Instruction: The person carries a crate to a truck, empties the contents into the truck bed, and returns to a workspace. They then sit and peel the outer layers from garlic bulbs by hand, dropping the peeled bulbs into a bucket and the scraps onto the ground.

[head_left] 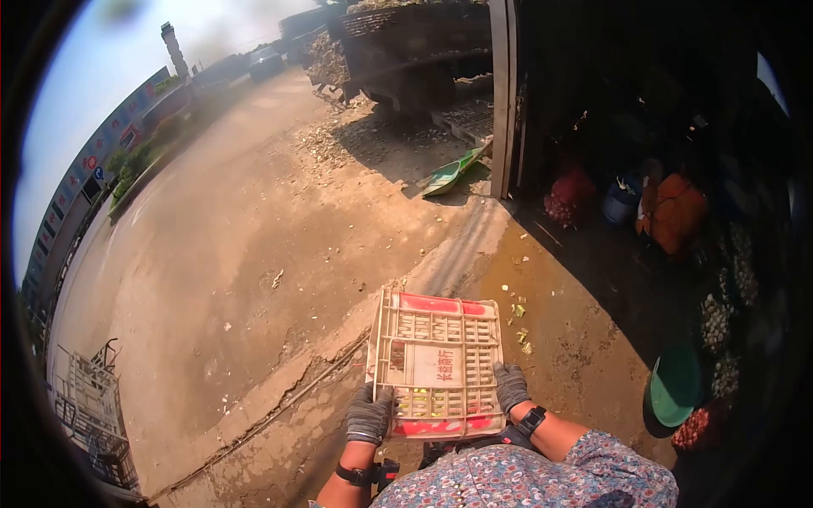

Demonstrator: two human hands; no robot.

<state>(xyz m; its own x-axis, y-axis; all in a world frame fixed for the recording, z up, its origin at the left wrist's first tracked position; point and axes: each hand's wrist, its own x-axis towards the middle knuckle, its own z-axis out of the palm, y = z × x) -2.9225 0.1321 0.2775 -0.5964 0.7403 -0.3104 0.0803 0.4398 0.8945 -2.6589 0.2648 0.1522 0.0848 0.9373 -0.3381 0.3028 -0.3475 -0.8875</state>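
**CRATE HELD IN BOTH HANDS, LOWER CENTRE OF FRAME**

The person is holding a pale plastic crate [436,364] out in front of the body, above the cracked concrete ground [254,279]. The gloved left hand [369,415] is clamping the crate's lower left corner. The gloved right hand [511,388] is gripping its lower right edge. Gripping one side each is probably keeping the wide crate level and steady.

A slatted face with a printed panel is facing the camera. A few yellow-green pieces are showing through the slats near the lower edge; the rest of the contents cannot be made out. Similar scraps [518,326] are lying on the ground just past the crate's upper right corner.

At the right edge, a green basin [675,385] is sitting in shadow. Further up the frame, a red mesh sack [569,196] and a blue bucket [621,201] are standing inside the dark doorway, their contents unclear.
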